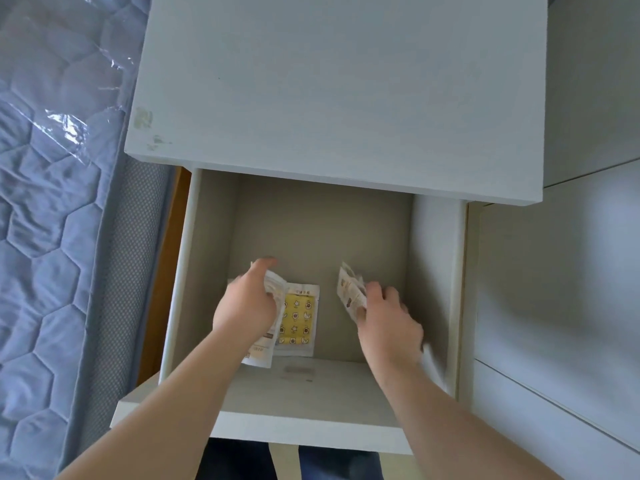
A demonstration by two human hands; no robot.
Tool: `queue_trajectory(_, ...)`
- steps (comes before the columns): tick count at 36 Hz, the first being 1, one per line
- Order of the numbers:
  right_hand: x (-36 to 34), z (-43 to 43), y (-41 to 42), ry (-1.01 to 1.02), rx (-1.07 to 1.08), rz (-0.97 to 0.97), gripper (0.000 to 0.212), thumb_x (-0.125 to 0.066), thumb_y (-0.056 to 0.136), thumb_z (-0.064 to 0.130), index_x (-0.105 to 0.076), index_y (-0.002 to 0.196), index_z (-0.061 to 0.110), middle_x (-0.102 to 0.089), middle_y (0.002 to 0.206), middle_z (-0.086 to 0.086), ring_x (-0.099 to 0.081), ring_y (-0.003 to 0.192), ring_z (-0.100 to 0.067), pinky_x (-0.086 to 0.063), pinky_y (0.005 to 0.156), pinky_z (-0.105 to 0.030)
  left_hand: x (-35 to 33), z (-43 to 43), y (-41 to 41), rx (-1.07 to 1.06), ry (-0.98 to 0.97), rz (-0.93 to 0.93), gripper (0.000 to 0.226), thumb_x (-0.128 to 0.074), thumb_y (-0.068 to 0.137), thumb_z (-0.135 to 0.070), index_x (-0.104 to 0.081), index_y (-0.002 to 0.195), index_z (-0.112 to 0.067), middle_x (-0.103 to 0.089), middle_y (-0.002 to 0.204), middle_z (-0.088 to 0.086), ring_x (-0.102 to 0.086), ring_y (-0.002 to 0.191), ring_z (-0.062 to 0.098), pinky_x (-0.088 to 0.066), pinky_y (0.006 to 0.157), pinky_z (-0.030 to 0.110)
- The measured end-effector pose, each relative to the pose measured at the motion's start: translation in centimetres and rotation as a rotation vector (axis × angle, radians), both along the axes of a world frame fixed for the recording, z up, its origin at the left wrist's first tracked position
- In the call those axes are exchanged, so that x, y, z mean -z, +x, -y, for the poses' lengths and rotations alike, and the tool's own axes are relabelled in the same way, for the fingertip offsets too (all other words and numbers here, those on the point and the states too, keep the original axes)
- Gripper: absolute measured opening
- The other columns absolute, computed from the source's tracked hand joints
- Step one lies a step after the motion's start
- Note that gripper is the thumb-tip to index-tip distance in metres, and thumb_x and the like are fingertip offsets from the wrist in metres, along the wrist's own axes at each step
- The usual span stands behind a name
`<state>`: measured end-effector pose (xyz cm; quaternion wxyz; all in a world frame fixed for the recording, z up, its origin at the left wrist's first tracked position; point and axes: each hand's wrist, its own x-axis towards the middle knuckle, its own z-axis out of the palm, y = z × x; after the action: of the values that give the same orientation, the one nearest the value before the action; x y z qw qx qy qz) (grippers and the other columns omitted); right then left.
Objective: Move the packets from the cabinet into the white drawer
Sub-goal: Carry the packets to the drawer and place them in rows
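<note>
The left hand (247, 301) is curled around a crumpled white packet (275, 289), thumb up over its top edge, down inside the open white drawer (437, 271). Across from it the right hand (389, 322) pinches a printed packet (349, 289) by its lower edge, so the packet stands up tilted off the drawer floor. Between the two hands a yellow packet (300, 320) with small star and animal figures lies flat on the bottom, and a fourth packet (260, 353), pale with a brown stripe, lies beside it, partly under the left wrist. That makes four packets I can count, two held and two lying down; a white blur by the right wrist I cannot make out. The drawer is pulled well out from under the top of a white bedside cabinet (329, 81), which has a couple of scuff marks at its left front corner. To the left is a blue quilted mattress (52, 220) under clear plastic wrap, with a strip of wooden bed frame (166, 271) showing beside the drawer. To the right stands a plain white cupboard (571, 278). Dark trouser legs (235, 459) show below the drawer front.
</note>
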<state>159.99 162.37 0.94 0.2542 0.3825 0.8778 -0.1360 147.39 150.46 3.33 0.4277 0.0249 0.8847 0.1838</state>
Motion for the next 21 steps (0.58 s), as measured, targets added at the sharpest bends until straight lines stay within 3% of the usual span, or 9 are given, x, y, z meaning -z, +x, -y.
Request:
queue_trajectory(2,0.5,1.0,0.1,0.033,-0.057,-0.035,0.049,-0.088,0.043,0.008,-0.066,0.086,0.012,-0.059,0.073,-0.008,-0.059,0.057,-0.025,-0.033,0.036,-0.023,0.5,-0.2,0.4,0.04,-0.017,0.015,0.065,-0.034,0.088,0.006,-0.035,0.14,-0.033,-0.05,0.133,0.008,-0.054,0.059,0.017,-0.047,0.049,0.028)
queue_trajectory(3,0.7,1.4,0.2,0.044,-0.088,-0.038,0.048,-0.087,0.042,0.003,-0.067,0.085,0.011,-0.06,0.074,-0.008,-0.06,0.06,-0.026,-0.037,0.036,-0.025,0.7,-0.3,0.6,0.054,-0.021,0.029,0.064,-0.034,0.088,0.006,-0.037,0.139,-0.033,-0.052,0.131,0.009,-0.054,0.058,0.017,-0.047,0.051,0.029)
queue_trajectory(5,1.4,2.5,0.6,-0.077,-0.081,0.014,0.045,-0.069,0.073,0.003,-0.056,0.116,0.011,-0.058,0.106,-0.01,-0.059,0.093,-0.028,-0.048,0.055,-0.033,1.3,-0.5,0.9,0.081,-0.034,0.071,0.063,-0.034,0.088,0.007,-0.04,0.137,-0.031,-0.054,0.128,0.009,-0.054,0.058,0.016,-0.046,0.048,0.026)
queue_trajectory(7,2.6,3.4,1.2,-0.206,-0.065,0.058,0.043,-0.049,0.091,0.008,-0.038,0.132,0.015,-0.043,0.128,-0.008,-0.047,0.114,-0.027,-0.048,0.075,-0.033,1.8,-0.7,1.2,0.099,-0.049,0.12,0.062,-0.033,0.087,0.008,-0.043,0.136,-0.029,-0.054,0.125,0.008,-0.051,0.059,0.014,-0.041,0.047,0.024)
queue_trajectory(11,3.3,3.6,0.6,-0.503,0.206,0.033,0.062,-0.064,0.085,0.038,-0.034,0.137,0.019,-0.032,0.134,-0.006,-0.038,0.124,-0.028,-0.042,0.093,-0.035,2.8,-0.8,1.5,0.132,-0.06,0.166,0.059,-0.032,0.087,0.008,-0.045,0.134,-0.025,-0.049,0.098,0.001,-0.046,0.058,0.013,-0.036,0.046,0.023)
queue_trajectory(14,3.6,3.0,0.2,-0.719,0.328,-0.024,0.063,-0.062,0.085,0.043,-0.038,0.138,0.019,-0.036,0.137,-0.005,-0.037,0.129,-0.024,-0.037,0.1,-0.031,3.4,-0.7,1.5,0.174,-0.074,0.175,0.059,-0.032,0.086,0.009,-0.045,0.134,-0.023,-0.047,0.092,0.001,-0.044,0.057,0.012,-0.034,0.045,0.023)
queue_trajectory(16,3.6,2.1,0.2,-0.68,0.373,-0.135,0.045,-0.056,0.091,0.035,-0.047,0.131,0.018,-0.049,0.127,-0.005,-0.049,0.117,-0.022,-0.039,0.088,-0.025,3.6,-0.7,1.4,0.187,-0.08,0.192,0.062,-0.031,0.085,0.011,-0.045,0.134,-0.023,-0.048,0.089,0.0,-0.043,0.056,0.012,-0.033,0.044,0.023)
queue_trajectory(18,3.5,0.8,0.4,-0.478,0.324,-0.182,0.035,-0.054,0.092,0.026,-0.052,0.126,0.018,-0.054,0.12,-0.005,-0.053,0.111,-0.022,-0.042,0.085,-0.027,3.8,-0.8,1.3,0.195,-0.087,0.195,0.063,-0.03,0.084,0.012,-0.044,0.135,-0.024,-0.045,0.081,-0.003,-0.043,0.055,0.012,-0.031,0.043,0.022)
queue_trajectory(21,3.4,-1.3,0.3,-0.244,0.171,-0.074,0.055,-0.059,0.087,0.026,-0.037,0.137,0.025,-0.04,0.137,-0.005,-0.039,0.124,-0.026,-0.034,0.099,-0.035,4.0,-0.9,1.2,0.207,-0.088,0.168,0.066,-0.03,0.084,0.013,-0.042,0.135,-0.026,-0.048,0.088,-0.002,-0.044,0.058,0.012,-0.033,0.044,0.022)
